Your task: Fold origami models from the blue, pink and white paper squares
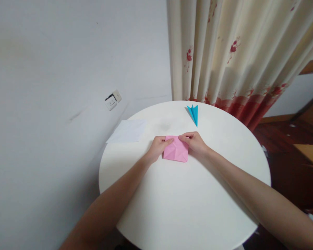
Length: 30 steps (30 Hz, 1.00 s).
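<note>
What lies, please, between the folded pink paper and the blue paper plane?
Only bare white round table separates pink paper from blue plane, in the head view.

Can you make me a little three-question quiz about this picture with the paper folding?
1. True or false: both hands touch the pink folded paper square.
2. Which folded shape lies near the round white table's far edge? A) a green paper boat B) a blue folded paper dart C) a yellow paper star
3. Fill in: a flat white paper sheet lies on the table's ____ side, partly over the edge.

Key
1. True: the left hand and right hand hold its top corners with their fingers.
2. B
3. left
</note>
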Tool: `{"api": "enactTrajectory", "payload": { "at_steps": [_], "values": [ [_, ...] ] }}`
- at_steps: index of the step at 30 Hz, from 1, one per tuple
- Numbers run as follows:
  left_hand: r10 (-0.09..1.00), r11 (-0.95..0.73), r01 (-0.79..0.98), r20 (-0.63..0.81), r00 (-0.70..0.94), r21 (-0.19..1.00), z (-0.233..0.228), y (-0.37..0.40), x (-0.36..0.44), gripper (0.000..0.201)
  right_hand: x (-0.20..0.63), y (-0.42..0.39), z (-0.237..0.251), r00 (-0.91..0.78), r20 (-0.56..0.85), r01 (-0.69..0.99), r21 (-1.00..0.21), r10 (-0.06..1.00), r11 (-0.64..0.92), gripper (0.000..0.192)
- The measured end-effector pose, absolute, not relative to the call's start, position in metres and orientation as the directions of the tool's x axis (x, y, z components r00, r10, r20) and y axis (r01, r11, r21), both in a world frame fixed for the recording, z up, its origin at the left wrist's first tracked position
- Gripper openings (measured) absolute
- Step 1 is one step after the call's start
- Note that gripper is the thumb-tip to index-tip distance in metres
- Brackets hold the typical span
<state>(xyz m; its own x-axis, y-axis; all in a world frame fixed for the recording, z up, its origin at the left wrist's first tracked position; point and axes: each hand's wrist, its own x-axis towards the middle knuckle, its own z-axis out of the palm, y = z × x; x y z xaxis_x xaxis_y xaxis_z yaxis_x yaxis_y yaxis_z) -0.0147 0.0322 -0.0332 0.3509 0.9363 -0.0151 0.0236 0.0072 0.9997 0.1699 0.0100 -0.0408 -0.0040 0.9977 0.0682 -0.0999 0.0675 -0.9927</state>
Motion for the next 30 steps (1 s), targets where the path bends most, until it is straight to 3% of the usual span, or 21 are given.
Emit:
{"api": "enactTrajectory", "payload": {
  "at_steps": [10,15,18,22,30],
  "values": [
    [0.966,0.115,-0.113,-0.084,0.246,0.987,-0.032,0.038,-0.022,0.041,0.199,0.021,-0.032,0.083,0.165,0.152,-0.977,0.983,0.151,0.035],
    [0.961,0.131,-0.155,-0.087,0.261,0.979,-0.029,0.037,-0.024,0.042,0.205,0.018,-0.027,0.190,0.118,0.056,-0.992,0.975,0.109,0.040],
    [0.946,0.128,-0.109,-0.088,0.313,0.986,-0.029,0.034,-0.021,0.042,0.196,0.013,-0.024,0.118,0.084,-0.023,-0.996,0.989,0.087,0.048],
    [0.926,0.090,-0.042,-0.069,0.370,0.995,-0.030,0.032,-0.017,0.041,0.182,0.007,-0.027,-0.052,0.092,-0.013,-0.996,0.994,0.092,0.043],
    [0.966,0.053,-0.052,-0.038,0.255,0.997,-0.029,0.035,-0.017,0.044,0.179,0.008,-0.032,-0.104,0.113,0.054,-0.991,0.988,0.119,0.040]
  ]
}}
